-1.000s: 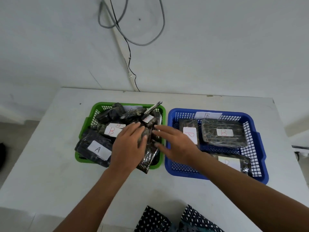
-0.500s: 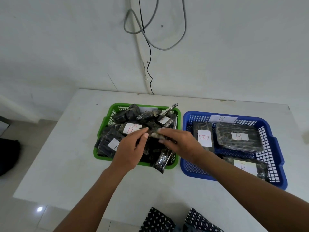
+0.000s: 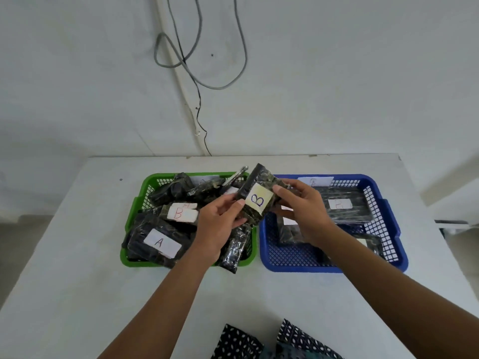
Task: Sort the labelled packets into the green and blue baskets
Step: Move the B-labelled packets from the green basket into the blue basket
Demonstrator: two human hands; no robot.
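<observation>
Pinching B packet [image 3: 257, 197] between both hands, left hand [image 3: 220, 226], right hand [image 3: 302, 211], above basket gap.

Soft, even daylight fills the frame, bright but flat, with no hard glare. Faint shadows lie on the white table [image 3: 77, 255] beneath the forearms at lower centre. Small highlights glint off the shiny packets in the green basket [image 3: 134, 211]. Wide-angle distortion bows the table edges toward the corners. The picture looks slightly soft throughout, with compression smearing fine detail.
</observation>
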